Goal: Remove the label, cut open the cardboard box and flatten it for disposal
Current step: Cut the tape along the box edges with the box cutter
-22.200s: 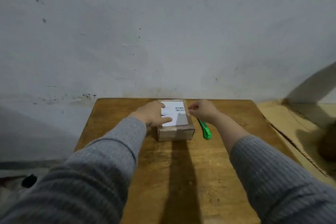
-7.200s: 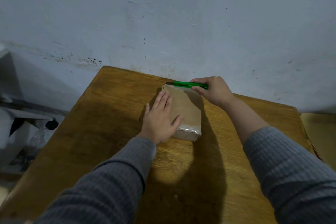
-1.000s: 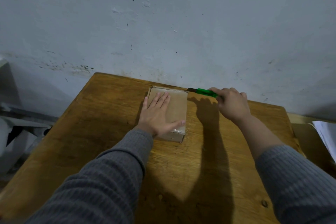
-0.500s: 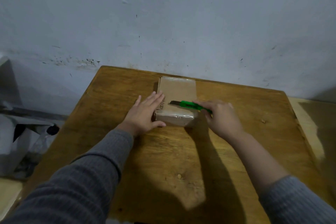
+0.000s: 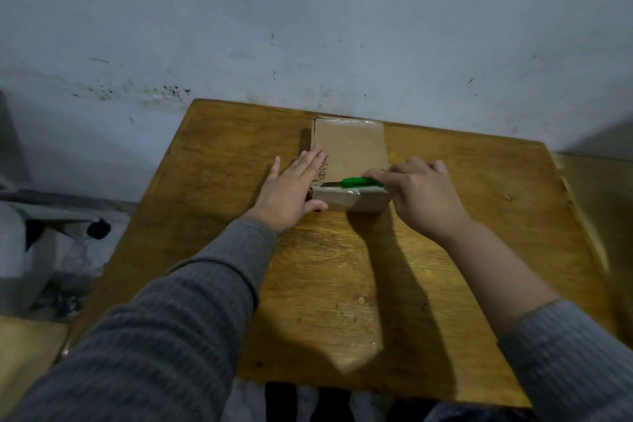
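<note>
Fingers (image 5: 378, 178) of your right hand (image 5: 423, 193) are closed around the green utility knife (image 5: 356, 182), while the fingers (image 5: 310, 163) of your left hand (image 5: 291, 190) lie spread and flat, gripping nothing, pressed against the left side of the cardboard box (image 5: 349, 154). Behind everything rises a scuffed pale wall (image 5: 308, 27), with the wooden worktop (image 5: 342, 284) pushed up against it. Both your arms reach in from the near edge in grey knit sleeves (image 5: 191, 319). The box lies flat toward the far edge of the worktop, its top bare brown card, with handwriting along its left margin and clear tape (image 5: 342, 197) across the near end. The knife lies crosswise over the box's near edge, its blade (image 5: 330, 184) pointing left toward your left hand.
</note>
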### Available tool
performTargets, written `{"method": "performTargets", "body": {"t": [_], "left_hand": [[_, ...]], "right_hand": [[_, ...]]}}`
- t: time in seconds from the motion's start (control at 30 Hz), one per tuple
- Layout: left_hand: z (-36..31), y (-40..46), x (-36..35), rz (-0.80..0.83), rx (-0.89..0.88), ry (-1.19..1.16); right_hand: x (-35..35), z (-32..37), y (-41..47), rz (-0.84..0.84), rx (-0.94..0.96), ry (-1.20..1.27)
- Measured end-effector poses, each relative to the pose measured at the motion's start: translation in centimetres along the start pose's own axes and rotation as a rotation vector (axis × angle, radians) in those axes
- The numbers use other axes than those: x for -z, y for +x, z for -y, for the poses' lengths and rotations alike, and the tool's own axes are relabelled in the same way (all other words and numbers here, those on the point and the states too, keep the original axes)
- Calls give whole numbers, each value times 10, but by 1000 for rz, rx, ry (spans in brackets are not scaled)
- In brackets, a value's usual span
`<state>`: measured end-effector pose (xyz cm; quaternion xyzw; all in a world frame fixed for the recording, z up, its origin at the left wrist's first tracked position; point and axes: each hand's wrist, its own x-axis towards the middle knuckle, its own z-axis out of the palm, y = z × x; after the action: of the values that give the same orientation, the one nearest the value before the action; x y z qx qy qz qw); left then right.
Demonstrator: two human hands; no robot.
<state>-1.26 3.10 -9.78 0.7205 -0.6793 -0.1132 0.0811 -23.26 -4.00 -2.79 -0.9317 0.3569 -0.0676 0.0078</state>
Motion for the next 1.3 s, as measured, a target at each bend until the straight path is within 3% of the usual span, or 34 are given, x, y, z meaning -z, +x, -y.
{"method": "performTargets", "body": {"t": [0.9, 1.3], "left_hand": [[4, 1, 7, 47, 28, -2], [-4, 1, 8, 44, 53, 75]], "right_hand": [[4, 3, 15, 101, 53, -39], [2, -5, 5, 51, 54, -87]]}}
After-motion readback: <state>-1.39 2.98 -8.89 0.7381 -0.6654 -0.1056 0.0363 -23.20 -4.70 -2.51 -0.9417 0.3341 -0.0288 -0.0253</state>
